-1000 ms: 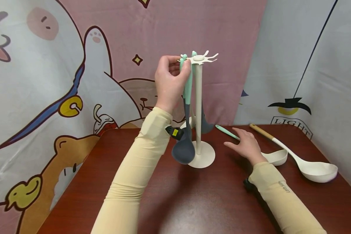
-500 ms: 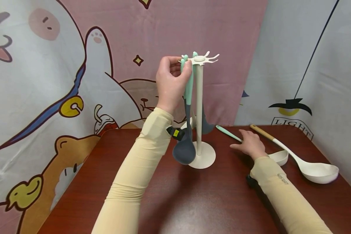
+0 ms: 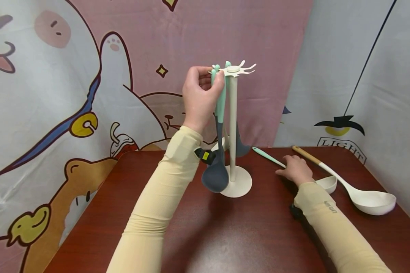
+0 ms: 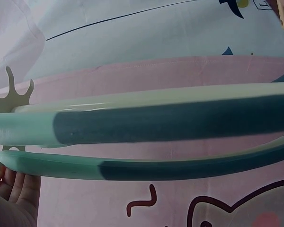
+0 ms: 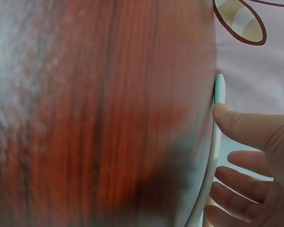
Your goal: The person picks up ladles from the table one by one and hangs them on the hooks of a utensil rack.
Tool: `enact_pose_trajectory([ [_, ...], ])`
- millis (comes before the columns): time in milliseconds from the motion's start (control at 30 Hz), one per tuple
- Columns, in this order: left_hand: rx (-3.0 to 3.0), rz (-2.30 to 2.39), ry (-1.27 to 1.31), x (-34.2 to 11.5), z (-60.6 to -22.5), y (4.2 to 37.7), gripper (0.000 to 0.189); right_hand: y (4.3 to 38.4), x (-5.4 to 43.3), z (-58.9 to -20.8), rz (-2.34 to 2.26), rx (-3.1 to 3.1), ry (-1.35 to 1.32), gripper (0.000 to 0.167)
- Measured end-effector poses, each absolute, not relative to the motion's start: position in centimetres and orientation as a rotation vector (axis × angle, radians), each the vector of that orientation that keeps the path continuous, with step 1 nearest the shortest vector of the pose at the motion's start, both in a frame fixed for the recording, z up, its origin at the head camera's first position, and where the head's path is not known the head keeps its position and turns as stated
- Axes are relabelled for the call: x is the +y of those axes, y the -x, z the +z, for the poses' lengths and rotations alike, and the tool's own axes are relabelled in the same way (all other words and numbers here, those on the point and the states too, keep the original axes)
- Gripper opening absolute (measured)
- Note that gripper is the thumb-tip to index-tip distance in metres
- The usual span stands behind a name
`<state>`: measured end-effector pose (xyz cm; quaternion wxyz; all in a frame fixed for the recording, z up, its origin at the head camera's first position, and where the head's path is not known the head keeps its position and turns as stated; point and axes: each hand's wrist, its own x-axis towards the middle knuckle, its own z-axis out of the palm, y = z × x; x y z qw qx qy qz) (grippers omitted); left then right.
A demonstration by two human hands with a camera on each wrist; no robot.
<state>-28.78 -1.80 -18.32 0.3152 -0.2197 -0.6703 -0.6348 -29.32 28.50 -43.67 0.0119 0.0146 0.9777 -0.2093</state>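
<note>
In the head view, my left hand (image 3: 199,96) pinches the mint handle top of a dark grey ladle (image 3: 215,176) between thumb and fingers. This ladle hangs at the left side of a cream utensil stand (image 3: 233,125) with branching hooks. The left wrist view has its mint-and-grey handle (image 4: 75,168) beneath another utensil handle (image 4: 170,120). On the table at the right, my right hand (image 3: 297,170) is over a white ladle (image 3: 328,184) with a mint handle (image 3: 268,156). In the right wrist view its thumb lies across that handle, the other fingers loosely bent alongside.
A larger white ladle (image 3: 372,201) with a wooden handle end lies right of my right hand. A dark grey utensil (image 3: 240,146) and a pale one hang behind the stand's post. The brown table (image 3: 232,235) meets a cartoon-printed cloth (image 3: 259,38) at its back.
My right hand has moved slightly right along the mint handle toward the white ladle's bowl, its fingers drawing in. The left hand stays at the stand's top.
</note>
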Motion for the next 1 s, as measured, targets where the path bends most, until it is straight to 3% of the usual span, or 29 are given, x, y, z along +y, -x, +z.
enact_pose_trajectory([
  [500, -1.781, -1.664, 0.586, -1.91, -18.34, 28.69, 0.029, 30.12, 28.71, -44.12, -0.537, 3.06, -0.061, 0.036],
  [1000, -1.78, -1.665, 0.584, -1.85, -18.26, 28.71, 0.028, 30.18, 28.73, -43.65, -0.58, 3.068, -0.089, 0.023],
])
